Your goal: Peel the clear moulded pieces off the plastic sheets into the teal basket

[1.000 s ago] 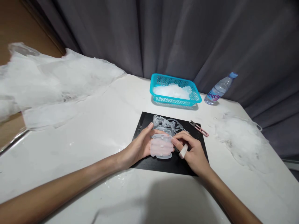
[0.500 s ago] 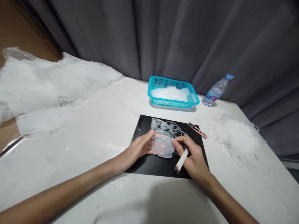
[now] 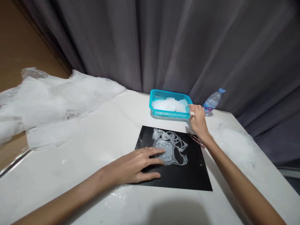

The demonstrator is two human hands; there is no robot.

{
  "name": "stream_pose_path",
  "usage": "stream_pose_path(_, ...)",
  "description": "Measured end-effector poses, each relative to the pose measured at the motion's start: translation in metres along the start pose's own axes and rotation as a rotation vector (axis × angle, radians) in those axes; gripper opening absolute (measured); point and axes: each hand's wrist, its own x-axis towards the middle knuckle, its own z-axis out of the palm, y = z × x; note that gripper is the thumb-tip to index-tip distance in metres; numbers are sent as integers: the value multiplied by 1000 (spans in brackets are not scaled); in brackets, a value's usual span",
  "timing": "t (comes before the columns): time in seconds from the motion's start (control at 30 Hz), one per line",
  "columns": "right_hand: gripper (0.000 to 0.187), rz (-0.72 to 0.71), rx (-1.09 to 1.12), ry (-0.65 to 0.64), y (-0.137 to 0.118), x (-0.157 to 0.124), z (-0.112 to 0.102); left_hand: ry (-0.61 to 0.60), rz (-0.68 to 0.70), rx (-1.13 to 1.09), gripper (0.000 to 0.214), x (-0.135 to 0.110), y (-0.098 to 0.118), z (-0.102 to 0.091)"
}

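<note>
My left hand (image 3: 140, 164) lies with fingers spread over a translucent, rubbery-looking piece (image 3: 169, 152) with rounded corners and small bumps. Ragged loops of thin clear scrap (image 3: 180, 145) surround that piece on a black mat (image 3: 187, 178). My right hand (image 3: 198, 122) is closed at the right end of a turquoise basket (image 3: 171, 116). A short pale part of the white stick-like tool (image 3: 192, 113) shows at its fingers; most of it is hidden. Inside the basket is a heap of translucent white pieces (image 3: 169, 104). Pink-handled thread snips (image 3: 198, 141) lie partly behind my right wrist.
A water bottle (image 3: 212, 101) stands behind my right hand. To the right is a loose whitish pile (image 3: 234, 143) on the white table (image 3: 98, 137). A large heap of filmy white sheets (image 3: 61, 100) covers the left side. Grey curtain (image 3: 164, 43) hangs behind.
My right hand has moved up and away from the mat to the basket. The loose translucent piece is no longer between my hands. My left hand has flattened onto the piece on the mat.
</note>
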Motion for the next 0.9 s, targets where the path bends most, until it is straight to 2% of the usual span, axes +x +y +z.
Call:
stream_pose_path(0.1,49,-11,131,-108,-10,-51,-11,-32,11,-22,51,-3,-3,-3)
stream_pose_path(0.13,56,22,197,-204,-15,-68,-16,-35,12,-36,55,-3,-3,-3)
stream_pose_path(0.2,63,49,335,-483,-25,-94,-23,-43,9,-57,61,-3,-3,-1)
stream_pose_path(0.23,60,35,370,-587,-30,-103,-26,-49,1,-64,62,-2,-3,-1)
stream_pose_path(0.3,45,15,392,-710,-39,-114,-29,-59,-20,-75,61,0,-1,0)
stream_pose_path(0.4,20,7,407,-762,-44,-119,-29,-77,-61,-91,59,1,1,-1)
stream_pose_path(0.47,13,1,433,-769,-41,-121,-28,-104,-78,-90,60,1,1,-3)
stream_pose_path(0.57,12,-6,454,-766,-35,-122,-28,-132,-79,-87,62,1,0,-5)
stream_pose_path(0.73,11,-33,416,-755,-33,-124,-32,-105,-68,-94,58,2,0,-4)
stream_pose_path(0.9,8,-165,355,-767,-35,-129,-31,-167,-77,-40,61,3,1,-3)
